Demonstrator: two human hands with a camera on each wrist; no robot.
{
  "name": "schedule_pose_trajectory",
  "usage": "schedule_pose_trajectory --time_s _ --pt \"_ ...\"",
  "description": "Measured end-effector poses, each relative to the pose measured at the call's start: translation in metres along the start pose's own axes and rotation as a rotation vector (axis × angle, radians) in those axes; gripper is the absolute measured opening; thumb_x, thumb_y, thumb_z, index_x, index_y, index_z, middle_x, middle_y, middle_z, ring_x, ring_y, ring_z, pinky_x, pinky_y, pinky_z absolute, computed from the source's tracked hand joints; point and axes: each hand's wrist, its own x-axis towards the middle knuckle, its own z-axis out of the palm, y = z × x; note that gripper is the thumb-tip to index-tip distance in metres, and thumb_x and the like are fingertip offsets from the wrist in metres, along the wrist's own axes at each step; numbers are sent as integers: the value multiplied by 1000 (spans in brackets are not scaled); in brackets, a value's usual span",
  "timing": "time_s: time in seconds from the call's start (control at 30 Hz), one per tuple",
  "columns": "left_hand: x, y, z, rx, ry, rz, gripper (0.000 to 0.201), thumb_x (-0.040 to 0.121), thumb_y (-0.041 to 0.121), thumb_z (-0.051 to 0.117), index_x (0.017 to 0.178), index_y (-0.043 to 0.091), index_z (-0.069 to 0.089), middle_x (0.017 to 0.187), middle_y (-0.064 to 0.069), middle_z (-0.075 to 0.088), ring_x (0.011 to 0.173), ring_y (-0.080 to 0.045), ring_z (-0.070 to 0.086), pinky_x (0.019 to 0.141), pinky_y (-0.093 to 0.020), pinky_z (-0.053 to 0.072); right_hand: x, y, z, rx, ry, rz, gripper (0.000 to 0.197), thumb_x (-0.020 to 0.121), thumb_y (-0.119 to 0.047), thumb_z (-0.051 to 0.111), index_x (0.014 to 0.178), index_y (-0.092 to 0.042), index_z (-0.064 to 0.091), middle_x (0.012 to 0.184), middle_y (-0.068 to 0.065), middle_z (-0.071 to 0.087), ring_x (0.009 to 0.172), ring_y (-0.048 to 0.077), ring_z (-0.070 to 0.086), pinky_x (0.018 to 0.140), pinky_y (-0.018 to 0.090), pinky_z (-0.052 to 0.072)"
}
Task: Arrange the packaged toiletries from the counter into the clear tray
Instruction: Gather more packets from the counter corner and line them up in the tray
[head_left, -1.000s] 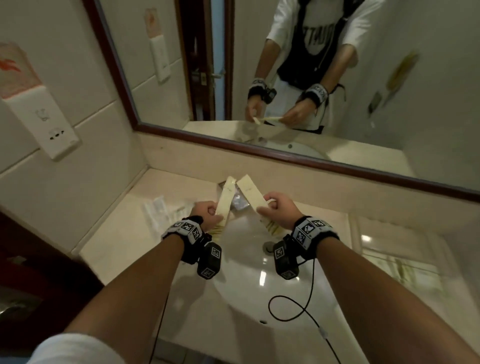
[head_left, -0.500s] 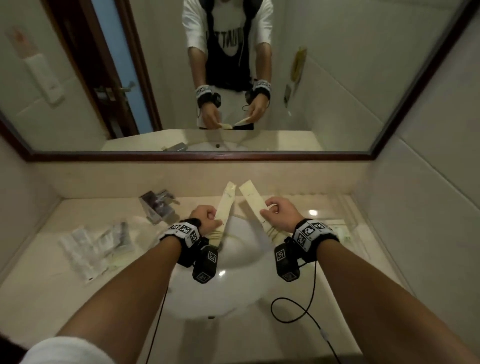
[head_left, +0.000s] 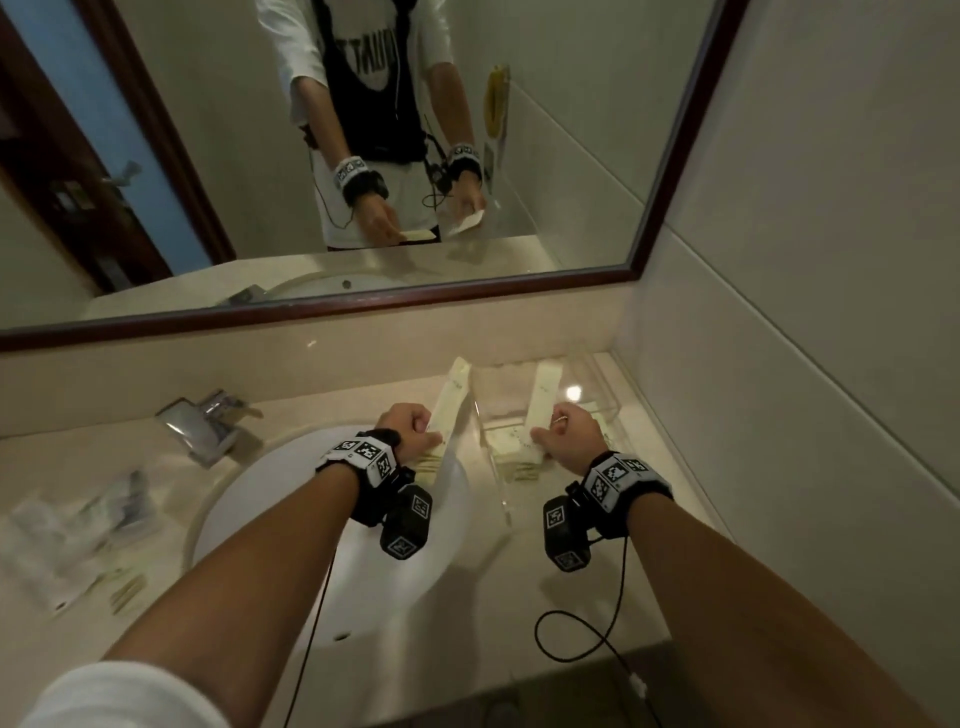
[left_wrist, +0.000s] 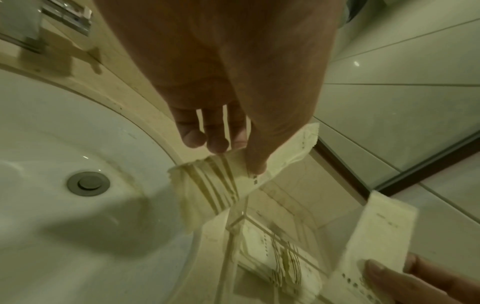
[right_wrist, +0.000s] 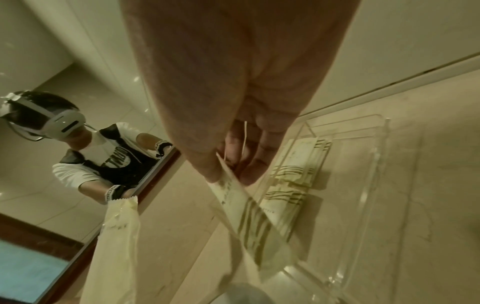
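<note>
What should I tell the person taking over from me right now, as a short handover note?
Left hand grips a cream packet above the sink's right rim, short of the tray.
Right hand pinches a second packet over the clear tray.
Done: a few packets already lie in the tray.
Left: set both held packets in, then fetch the wrapped items on the counter left of the sink.
</note>
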Motion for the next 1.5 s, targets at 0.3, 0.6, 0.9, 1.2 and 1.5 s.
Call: schedule_pose_trajectory --time_s 0.3,0.6,0.9,1.2,1.5 --pt "12 26 42 47 -12 -31 34 77 22 72 60 22 42 65 4 47 68 -18 46 64 -25 38 4 44 -18 312 129 159 39 83 1 65 111 -11 41 103 12 61 87 26 65 49 21 56" --pt "14 27 58 81 -35 -69 21 80 22 70 73 18 51 79 -1 53 74 -18 49 69 -25 39 20 75 1 474 245 385 21 87 -4 61 105 -3 50 97 16 64 57 21 65 49 26 58" --pt "16 23 63 55 -43 -119 17 81 22 70 78 16 54 83 -1 56 76 -20 52 69 -24 42 33 88 23 593 235 548 31 87 -3 61 115 -1 51 96 14 61 57 19 62 62 37 60" --pt "25 9 66 58 -40 -135 17 81 23 70 79 15 56 84 -3 57 75 -20 53 68 -26 42 48 104 49 556 213 644 29 84 -10 63 109 1 51 89 16 67 66 25 67 72 41 59" --pt "31 9 70 42 -53 -118 24 81 24 70 69 21 50 82 -1 57 75 -20 56 72 -28 45 64 121 60 367 55 756 22 86 -23 62 82 -2 56 82 12 63 76 27 62 71 34 52"
